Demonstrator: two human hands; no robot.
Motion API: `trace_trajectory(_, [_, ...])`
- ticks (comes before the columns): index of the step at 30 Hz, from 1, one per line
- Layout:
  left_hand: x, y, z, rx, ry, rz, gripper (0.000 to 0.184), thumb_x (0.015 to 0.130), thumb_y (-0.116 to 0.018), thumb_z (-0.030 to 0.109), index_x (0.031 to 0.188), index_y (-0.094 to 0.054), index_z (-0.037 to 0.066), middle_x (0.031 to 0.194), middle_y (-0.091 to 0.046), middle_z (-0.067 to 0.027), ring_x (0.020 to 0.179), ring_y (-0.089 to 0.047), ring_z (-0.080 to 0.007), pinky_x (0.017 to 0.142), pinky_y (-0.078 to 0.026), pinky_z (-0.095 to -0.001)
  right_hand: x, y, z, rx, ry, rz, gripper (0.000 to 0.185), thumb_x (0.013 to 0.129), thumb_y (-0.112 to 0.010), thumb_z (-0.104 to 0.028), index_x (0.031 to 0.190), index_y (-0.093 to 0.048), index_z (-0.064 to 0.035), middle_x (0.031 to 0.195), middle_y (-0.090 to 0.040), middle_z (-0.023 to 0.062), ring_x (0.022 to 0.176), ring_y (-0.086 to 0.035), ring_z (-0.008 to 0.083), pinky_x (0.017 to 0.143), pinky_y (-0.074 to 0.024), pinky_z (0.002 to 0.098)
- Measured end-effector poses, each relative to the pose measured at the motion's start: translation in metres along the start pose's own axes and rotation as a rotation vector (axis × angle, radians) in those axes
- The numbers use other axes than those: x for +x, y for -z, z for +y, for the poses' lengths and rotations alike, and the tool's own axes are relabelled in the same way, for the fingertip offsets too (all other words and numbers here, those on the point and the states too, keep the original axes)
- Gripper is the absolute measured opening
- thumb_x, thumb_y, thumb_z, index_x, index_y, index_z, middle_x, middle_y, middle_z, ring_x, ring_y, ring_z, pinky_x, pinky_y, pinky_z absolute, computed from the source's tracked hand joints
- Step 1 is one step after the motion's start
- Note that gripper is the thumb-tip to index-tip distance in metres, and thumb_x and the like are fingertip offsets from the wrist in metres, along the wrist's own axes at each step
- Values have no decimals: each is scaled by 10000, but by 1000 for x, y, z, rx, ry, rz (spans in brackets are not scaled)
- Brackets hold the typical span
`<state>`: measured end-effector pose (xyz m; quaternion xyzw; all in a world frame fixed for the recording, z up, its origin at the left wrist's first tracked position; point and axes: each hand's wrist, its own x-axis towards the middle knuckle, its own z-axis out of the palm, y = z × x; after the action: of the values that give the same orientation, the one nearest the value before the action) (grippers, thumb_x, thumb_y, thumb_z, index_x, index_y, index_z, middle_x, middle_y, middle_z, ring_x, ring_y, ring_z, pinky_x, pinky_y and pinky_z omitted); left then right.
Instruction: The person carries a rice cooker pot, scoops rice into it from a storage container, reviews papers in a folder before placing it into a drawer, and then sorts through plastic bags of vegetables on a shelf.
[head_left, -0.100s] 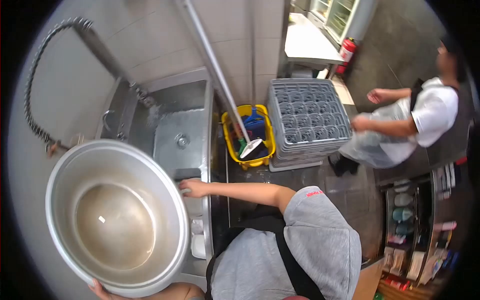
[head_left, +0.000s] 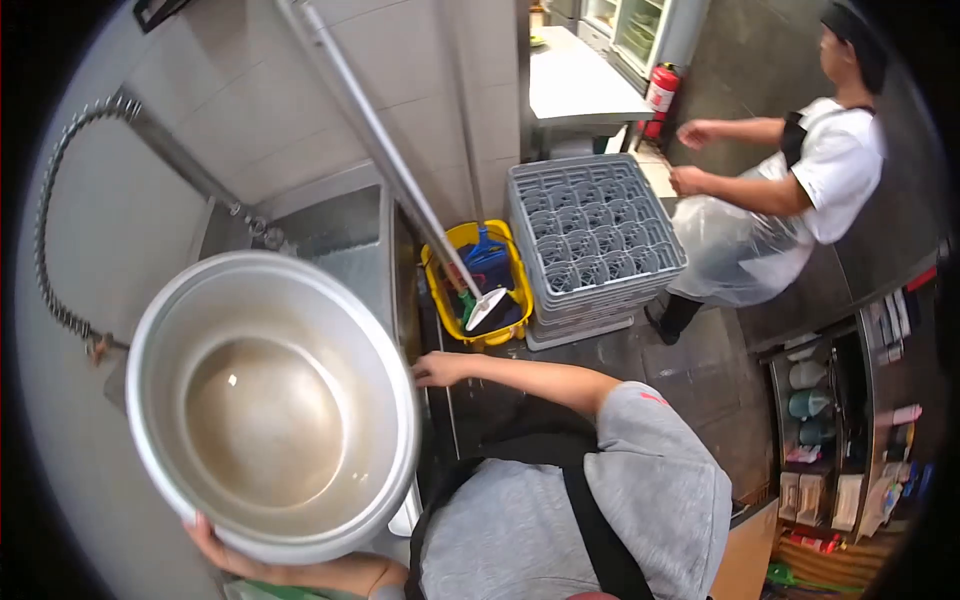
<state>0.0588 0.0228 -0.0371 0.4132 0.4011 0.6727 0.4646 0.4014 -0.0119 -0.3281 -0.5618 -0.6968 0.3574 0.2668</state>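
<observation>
A large metal bowl (head_left: 268,415), its mouth facing us, hides much of the sink (head_left: 360,262) from view. Our left hand (head_left: 228,550) grips its rim; our right hand (head_left: 445,369) is at the rim farther round, its grip unclear to us. We seem to be supporting the bowl; shifting it calls for keeping both sides steady.

Fisheye view off my head: black corners, grey wall (head_left: 95,450) curving at left edge. Indoor light bright, fairly even. White tabletop (head_left: 585,80) at back nearly blown out. Tiny glint inside my metal basin (head_left: 265,420); dull sheen on dark floor (head_left: 690,385). Shelving (head_left: 848,410) lower right dim, small items soft.
</observation>
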Motion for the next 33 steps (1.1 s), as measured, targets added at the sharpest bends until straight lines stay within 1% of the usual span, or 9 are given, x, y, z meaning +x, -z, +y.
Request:
trace_trajectory(3, [-40, -108, -6, 60, 126, -75, 225, 747, -483, 194, 900, -551, 43, 870, -500, -57, 863, -486, -159, 781, -381, -288, -124, -13, 51, 6, -174, 305, 359, 823, -509, -311, 1045, -559, -33, 938, -599, 168, 869, -576, 310, 747, -451, 380])
trace_trajectory(6, [-35, -156, -71, 58, 169, -441, 267, 719, -522, 207, 906, -554, 19, 912, -507, -59, 858, -502, -165, 785, -391, -289, -282, -9, 68, 154, -644, 445, 392, 824, -509, -331, 1085, -547, -41, 1011, -594, 144, 927, -574, 270, 791, -446, 340])
trace_trajectory(7, [-55, -190, -82, 26, 241, -274, 251, 712, -540, 152, 923, -546, 15, 970, -514, -87, 875, -509, -165, 784, -399, -282, -333, -20, 72, 155, -835, 557, 379, 810, -533, -324, 1062, -565, -43, 999, -601, 136, 932, -576, 256, 791, -447, 330])
trace_trajectory(11, [-117, -277, -130, -164, 478, -688, 81, 763, -543, 108, 823, -536, 52, 800, -568, -50, 707, -557, -134, 642, -456, -244, -496, -89, 54, 430, -1285, 968, 379, 818, -538, -311, 1045, -570, -10, 974, -614, 130, 868, -596, 230, 768, -458, 334])
trace_trajectory(14, [-172, -329, -159, -255, 634, -846, 62, 804, -534, 93, 820, -559, 39, 796, -591, -60, 705, -571, -134, 642, -465, -246, -533, -103, 11, 926, -1266, 1340, 384, 857, -476, -375, 1079, -562, -73, 913, -621, 23, 807, -580, 109, 654, -424, 281])
trace_trajectory(17, [-218, -368, -197, -280, 852, -971, 195, 856, -502, 173, 878, -580, -5, 832, -602, -74, 721, -579, -148, 668, -475, -249, -506, -54, -28, 1017, -1077, 1496, 480, 887, -347, -469, 1119, -535, -94, 1035, -597, 26, 930, -551, 124, 801, -401, 311])
trace_trajectory(22, [-306, -422, -210, -255, 1085, -1154, 297, 882, -464, 269, 918, -577, -4, 837, -604, -73, 701, -573, -125, 634, -469, -241, -472, -4, 10, 1531, -263, 1676, 625, 866, -329, -530, 1243, -380, -34, 1166, -508, 99, 1034, -499, 212, 927, -347, 369])
trace_trajectory(27, [-379, -469, -226, -207, 1114, -1370, 283, 853, -517, 287, 835, -595, 16, 752, -609, -49, 596, -568, -97, 539, -448, -199, -522, 28, 2, 1164, -358, 2254, 407, 765, -598, -137, 1114, -451, 14, 1003, -556, 160, 878, -570, 240, 760, -481, 352])
trace_trajectory(33, [-490, -502, -281, -15, 1198, -1614, 221, 838, -550, 238, 773, -589, 30, 710, -591, -32, 594, -535, -87, 550, -423, -220, -622, 37, -62, 602, -500, 2615, 344, 685, -581, -89, 1002, -524, 33, 871, -591, 97, 746, -579, 187, 693, -466, 291])
